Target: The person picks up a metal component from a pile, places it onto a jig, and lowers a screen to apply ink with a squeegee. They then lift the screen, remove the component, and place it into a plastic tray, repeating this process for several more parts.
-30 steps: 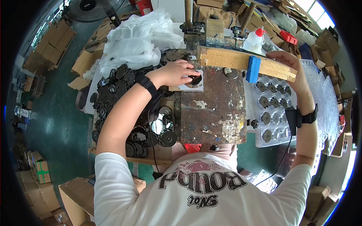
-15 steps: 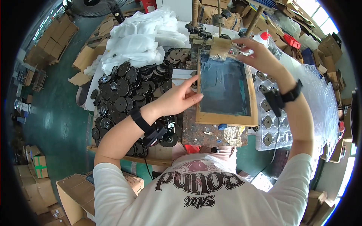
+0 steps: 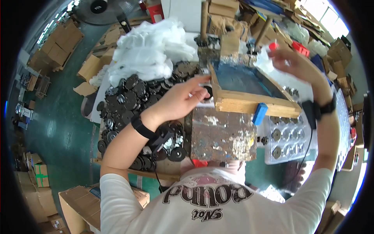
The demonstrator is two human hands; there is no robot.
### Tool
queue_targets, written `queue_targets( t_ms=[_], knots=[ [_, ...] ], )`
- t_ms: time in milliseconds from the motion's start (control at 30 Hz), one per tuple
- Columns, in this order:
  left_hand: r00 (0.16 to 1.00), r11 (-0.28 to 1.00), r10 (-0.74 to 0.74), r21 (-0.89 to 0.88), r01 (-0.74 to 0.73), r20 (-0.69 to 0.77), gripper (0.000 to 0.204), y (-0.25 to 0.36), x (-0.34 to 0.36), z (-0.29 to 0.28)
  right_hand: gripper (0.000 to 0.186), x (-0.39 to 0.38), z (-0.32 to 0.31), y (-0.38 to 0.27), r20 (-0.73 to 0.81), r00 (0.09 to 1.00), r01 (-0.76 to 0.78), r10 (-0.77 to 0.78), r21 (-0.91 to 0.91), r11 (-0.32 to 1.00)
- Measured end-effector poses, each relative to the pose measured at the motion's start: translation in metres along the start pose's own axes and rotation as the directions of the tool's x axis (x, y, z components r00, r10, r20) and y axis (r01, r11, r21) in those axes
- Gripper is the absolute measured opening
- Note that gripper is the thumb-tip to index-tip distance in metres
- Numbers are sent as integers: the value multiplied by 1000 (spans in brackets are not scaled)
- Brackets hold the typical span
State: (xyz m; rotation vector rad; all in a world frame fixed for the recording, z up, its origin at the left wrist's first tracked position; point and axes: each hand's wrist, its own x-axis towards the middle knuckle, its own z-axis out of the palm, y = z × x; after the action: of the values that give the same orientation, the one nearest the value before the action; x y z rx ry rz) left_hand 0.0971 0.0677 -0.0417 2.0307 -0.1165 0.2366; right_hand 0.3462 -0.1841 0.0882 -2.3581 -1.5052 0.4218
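A wooden-framed printing screen (image 3: 257,102) with dark blue mesh stands tilted, its near edge raised above a stained work block (image 3: 218,132). My left hand (image 3: 177,97) is at the frame's left side, thumb and forefinger apart beside a black disc (image 3: 209,91) on a white base; no grip on it shows. My right hand (image 3: 298,66) is in the air right of the screen, close to a bottle with a red cap (image 3: 273,46). Its fingers are smeared by motion. A squeegee-like block (image 3: 230,45) stands at the screen's far end. A blue clip (image 3: 260,113) sits on the near rail.
Many black discs (image 3: 130,97) lie heaped at left, below white soft wrapping (image 3: 150,50). A clear plastic tray (image 3: 288,136) with round parts stands at right. Upright posts (image 3: 204,23) rise behind the screen. Cardboard boxes (image 3: 80,199) stand around, and a fan (image 3: 99,7) is at far left.
The screen's near edge has risen from the work block. My right hand has left the block at its far end and moved right. My left hand has moved slightly up beside the disc.
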Motion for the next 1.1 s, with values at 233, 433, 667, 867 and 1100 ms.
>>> queue_targets(
  t_ms=[233, 433, 667, 867, 1100],
  knots=[
    [985, 745, 153, 664, -58, -85, 28, -40, 35, 21, 45, -59, 29, -10, -114, 988, -33, 106, 511, 859],
    [964, 605, 253, 791, -92, -81, 26, -77, 45, 40, 50, -70, 32, -16, -270, 962, 117, 48, 562, 819],
    [979, 577, 191, 800, -168, 67, 25, -80, 37, 33, 52, -74, 32, -11, -281, 958, 65, 63, 426, 902],
    [934, 573, 313, 750, -331, 173, 27, -49, 21, 11, 41, -75, 30, -12, -113, 994, 43, 8, 445, 895],
    [965, 907, -261, -346, 240, -13, 57, -15, -28, 34, 40, -15, 58, -11, 57, 998, -6, -7, 225, 974]
  ],
)
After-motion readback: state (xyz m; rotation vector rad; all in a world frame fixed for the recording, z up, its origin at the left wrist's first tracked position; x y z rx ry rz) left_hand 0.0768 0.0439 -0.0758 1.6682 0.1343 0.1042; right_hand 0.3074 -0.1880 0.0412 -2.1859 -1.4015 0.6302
